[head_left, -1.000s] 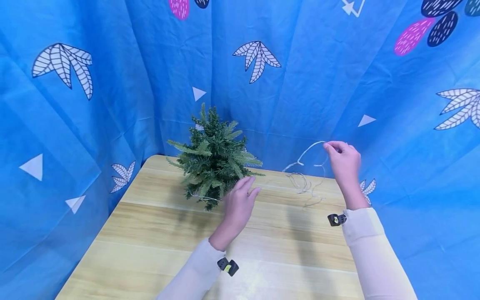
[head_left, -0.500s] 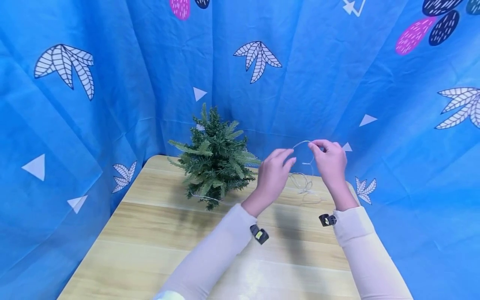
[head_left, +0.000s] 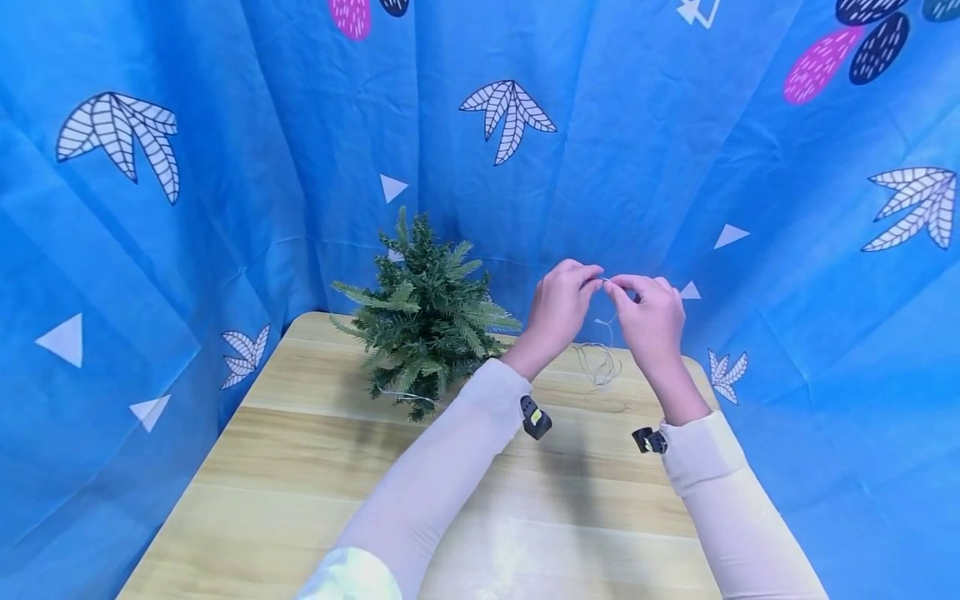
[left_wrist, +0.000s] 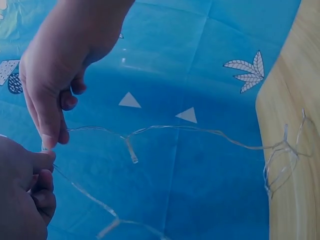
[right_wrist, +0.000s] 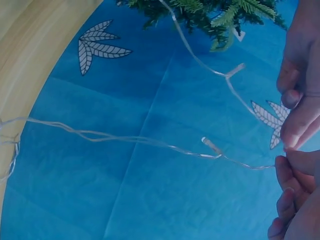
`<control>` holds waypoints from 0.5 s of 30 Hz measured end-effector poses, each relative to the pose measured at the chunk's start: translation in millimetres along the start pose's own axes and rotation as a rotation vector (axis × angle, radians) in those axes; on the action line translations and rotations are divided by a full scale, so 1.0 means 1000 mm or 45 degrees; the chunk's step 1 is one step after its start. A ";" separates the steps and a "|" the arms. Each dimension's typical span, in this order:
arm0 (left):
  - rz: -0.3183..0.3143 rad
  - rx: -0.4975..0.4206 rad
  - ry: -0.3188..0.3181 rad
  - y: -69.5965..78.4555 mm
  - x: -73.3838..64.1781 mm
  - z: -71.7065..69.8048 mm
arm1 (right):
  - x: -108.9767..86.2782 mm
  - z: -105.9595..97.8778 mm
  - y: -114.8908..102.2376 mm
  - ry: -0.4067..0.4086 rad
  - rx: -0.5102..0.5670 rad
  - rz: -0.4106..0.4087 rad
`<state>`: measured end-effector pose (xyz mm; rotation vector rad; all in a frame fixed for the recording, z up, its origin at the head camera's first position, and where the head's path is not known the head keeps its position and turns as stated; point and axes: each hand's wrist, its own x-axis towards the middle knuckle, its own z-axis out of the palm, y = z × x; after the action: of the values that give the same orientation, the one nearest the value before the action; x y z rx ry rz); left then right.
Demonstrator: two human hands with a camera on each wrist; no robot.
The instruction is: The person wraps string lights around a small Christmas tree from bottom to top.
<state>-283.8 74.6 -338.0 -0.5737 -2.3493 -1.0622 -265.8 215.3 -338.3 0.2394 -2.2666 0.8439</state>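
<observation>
Both hands are raised in front of the curtain, to the right of a small artificial Christmas tree (head_left: pixel 423 321). My left hand (head_left: pixel 561 304) pinches the thin clear wire of a string light (right_wrist: pixel 95 136) between thumb and fingertips. Right beside it, fingertips nearly meeting, my right hand (head_left: pixel 654 321) pinches the same wire. Small clear bulbs (left_wrist: pixel 131 151) branch off the strand. In the right wrist view one stretch runs up toward the tree, while another runs to the table. A pale strand also crosses the lower branches.
Loose coils of the wire (head_left: pixel 596 365) lie at the back right of the wooden table (head_left: pixel 300 467). A blue patterned curtain (head_left: pixel 637 125) hangs behind and around the table. The table's back edge runs just behind the tree.
My left hand has moved from beside the tree, right and up, to meet my right hand, and now pinches the wire. My right hand has shifted slightly left, still holding the wire.
</observation>
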 end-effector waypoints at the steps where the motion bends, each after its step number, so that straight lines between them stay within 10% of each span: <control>1: 0.004 -0.005 -0.004 -0.001 0.001 0.000 | 0.000 0.000 -0.001 0.001 0.001 -0.002; 15: -0.152 -0.121 -0.059 -0.001 0.029 -0.009 | -0.007 0.005 -0.004 0.025 0.074 -0.002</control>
<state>-305.0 71.9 -315.6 -0.5031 -2.4090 -1.2317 -261.9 209.0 -343.4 0.2581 -2.2255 0.9082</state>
